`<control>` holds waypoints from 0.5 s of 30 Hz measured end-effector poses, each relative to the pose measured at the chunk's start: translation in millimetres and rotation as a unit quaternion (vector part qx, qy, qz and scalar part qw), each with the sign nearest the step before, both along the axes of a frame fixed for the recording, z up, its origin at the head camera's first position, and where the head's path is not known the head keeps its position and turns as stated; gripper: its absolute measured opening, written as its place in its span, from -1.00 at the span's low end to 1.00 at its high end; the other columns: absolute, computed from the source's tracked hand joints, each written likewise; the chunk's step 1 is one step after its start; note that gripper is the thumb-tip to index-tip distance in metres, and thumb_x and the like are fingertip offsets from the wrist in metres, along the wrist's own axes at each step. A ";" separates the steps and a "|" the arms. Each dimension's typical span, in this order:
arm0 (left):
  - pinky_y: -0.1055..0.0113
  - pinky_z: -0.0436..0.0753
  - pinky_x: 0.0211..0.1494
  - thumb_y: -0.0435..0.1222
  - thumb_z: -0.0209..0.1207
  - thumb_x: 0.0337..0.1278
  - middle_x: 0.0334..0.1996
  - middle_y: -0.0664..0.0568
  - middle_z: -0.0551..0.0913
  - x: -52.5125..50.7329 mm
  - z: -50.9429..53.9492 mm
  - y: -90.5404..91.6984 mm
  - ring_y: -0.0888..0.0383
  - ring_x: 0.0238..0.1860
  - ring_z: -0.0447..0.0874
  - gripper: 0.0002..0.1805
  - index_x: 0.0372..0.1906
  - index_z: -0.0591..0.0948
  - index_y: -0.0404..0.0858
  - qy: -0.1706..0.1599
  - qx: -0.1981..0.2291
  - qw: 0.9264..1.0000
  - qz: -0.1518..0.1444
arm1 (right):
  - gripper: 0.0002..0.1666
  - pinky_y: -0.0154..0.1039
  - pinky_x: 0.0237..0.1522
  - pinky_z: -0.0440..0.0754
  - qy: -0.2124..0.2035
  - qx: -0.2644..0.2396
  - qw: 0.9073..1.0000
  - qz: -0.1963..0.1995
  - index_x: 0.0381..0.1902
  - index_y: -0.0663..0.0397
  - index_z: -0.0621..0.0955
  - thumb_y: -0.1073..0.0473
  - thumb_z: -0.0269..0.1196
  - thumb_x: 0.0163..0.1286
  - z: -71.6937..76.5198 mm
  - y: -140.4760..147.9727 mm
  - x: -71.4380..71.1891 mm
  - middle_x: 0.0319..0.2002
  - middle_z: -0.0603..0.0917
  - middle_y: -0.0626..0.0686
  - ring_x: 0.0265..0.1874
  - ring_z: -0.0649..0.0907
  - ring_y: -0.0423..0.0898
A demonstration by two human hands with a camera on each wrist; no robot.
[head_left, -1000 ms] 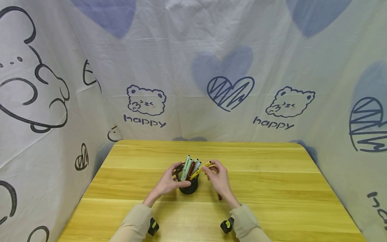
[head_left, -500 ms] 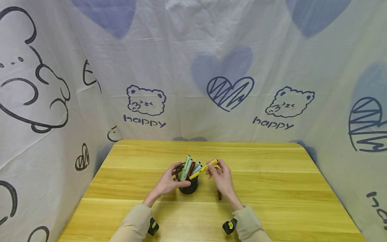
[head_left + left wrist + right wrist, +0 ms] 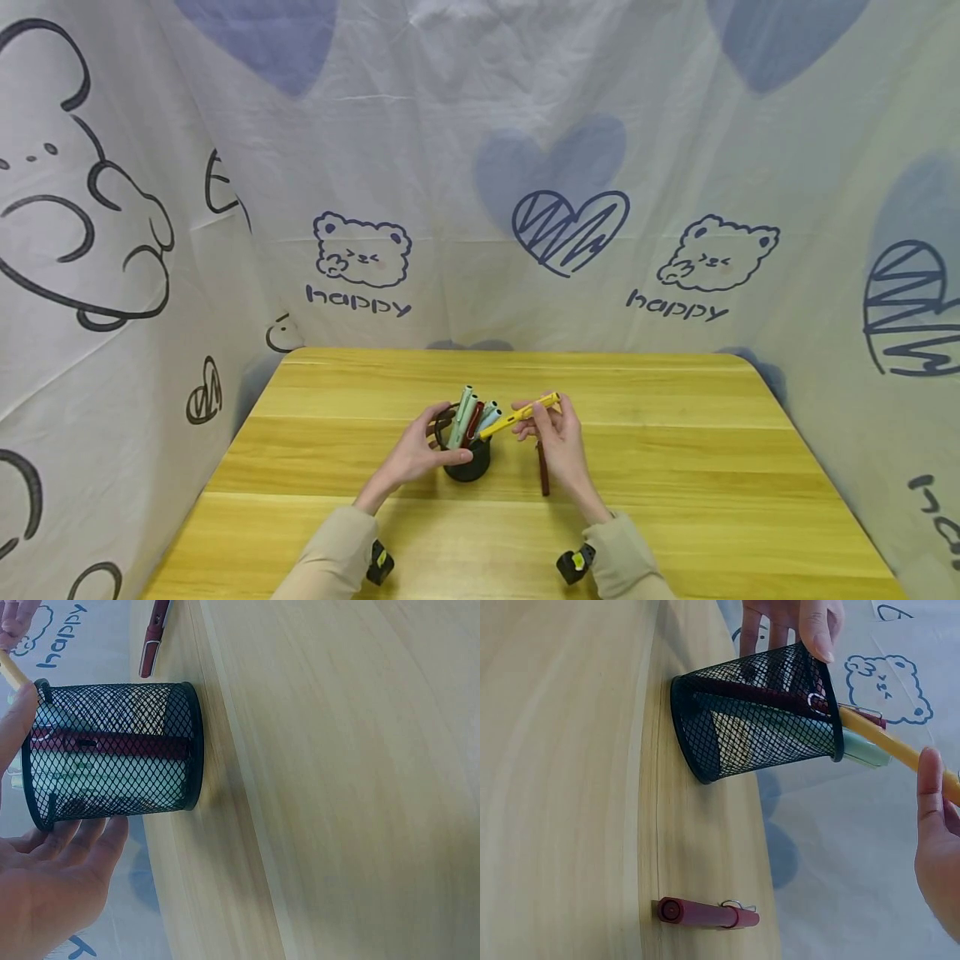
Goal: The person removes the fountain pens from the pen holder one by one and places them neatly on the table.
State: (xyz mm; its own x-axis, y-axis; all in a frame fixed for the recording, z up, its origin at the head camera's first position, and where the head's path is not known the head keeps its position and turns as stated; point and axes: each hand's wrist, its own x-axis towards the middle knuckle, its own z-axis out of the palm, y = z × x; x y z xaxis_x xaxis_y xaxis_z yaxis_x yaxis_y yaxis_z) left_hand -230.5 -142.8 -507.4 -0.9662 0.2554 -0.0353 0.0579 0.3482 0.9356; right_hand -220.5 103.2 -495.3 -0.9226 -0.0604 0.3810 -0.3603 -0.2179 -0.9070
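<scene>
The left hand (image 3: pixel 422 450) is clasping a black mesh cup (image 3: pixel 468 470) near its rim, this grip bending round the side, thumb and fingers apart by the cup's width. The cup is standing upright on the bench (image 3: pixel 675 475), somewhat nearer the left edge than the right edge. Pale green pens (image 3: pixel 461 429), a dark red pen (image 3: pixel 474 422) and a light blue pen (image 3: pixel 490 418) are leaning inside it. The right hand (image 3: pixel 561 437) is pinching a yellow pen (image 3: pixel 517 417), its grip narrowed to the barrel; the lower end is meeting the rim, though whether it is reaching inside is unclear. Another red pen (image 3: pixel 543 475) is lying beside the right hand, pointing toward the far edge.
</scene>
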 end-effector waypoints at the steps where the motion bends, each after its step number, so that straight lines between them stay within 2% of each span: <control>1: -0.23 0.42 0.46 -0.17 0.52 -0.02 0.52 -0.23 0.27 0.0 0.1 0.0 -0.36 0.48 0.27 0.08 0.55 0.17 -0.32 0.000 0.000 1.000 0.000 | -0.87 -0.35 -0.33 0.78 0.000 -0.006 1.000 0.002 0.02 0.20 0.33 0.24 -0.05 0.64 0.0 0.7 0.1 -0.14 0.79 -0.08 -0.38 0.75 -0.21; 6: -0.22 0.42 0.47 -0.16 0.53 -0.02 0.52 -0.22 0.27 0.1 0.0 -0.1 -0.35 0.48 0.27 0.08 0.55 0.18 -0.30 0.000 -0.004 1.000 0.001 | -0.90 -0.33 -0.28 0.79 -0.014 -0.025 1.000 -0.002 0.01 0.10 0.33 0.20 -0.06 0.65 -0.2 4.2 0.6 -0.10 0.78 0.18 -0.38 0.76 -0.19; 8: -0.22 0.42 0.47 -0.16 0.53 -0.02 0.52 -0.22 0.26 0.2 -0.1 -0.3 -0.35 0.48 0.27 0.07 0.55 0.18 -0.30 0.002 -0.007 1.000 0.002 | -0.89 -0.34 -0.26 0.79 -0.017 -0.034 0.999 -0.001 0.01 0.09 0.34 0.19 -0.05 0.65 -0.2 5.6 0.5 -0.10 0.77 0.23 -0.37 0.76 -0.19; 15: -0.21 0.43 0.46 -0.15 0.53 -0.03 0.52 -0.21 0.27 0.3 -0.1 -0.5 -0.35 0.48 0.27 0.08 0.55 0.19 -0.30 0.003 -0.009 1.000 0.003 | -0.77 -0.37 -0.17 0.79 -0.018 -0.054 0.998 0.023 0.15 0.22 0.37 0.29 -0.02 0.62 -0.8 12.2 0.2 -0.10 0.78 -0.02 -0.31 0.76 -0.21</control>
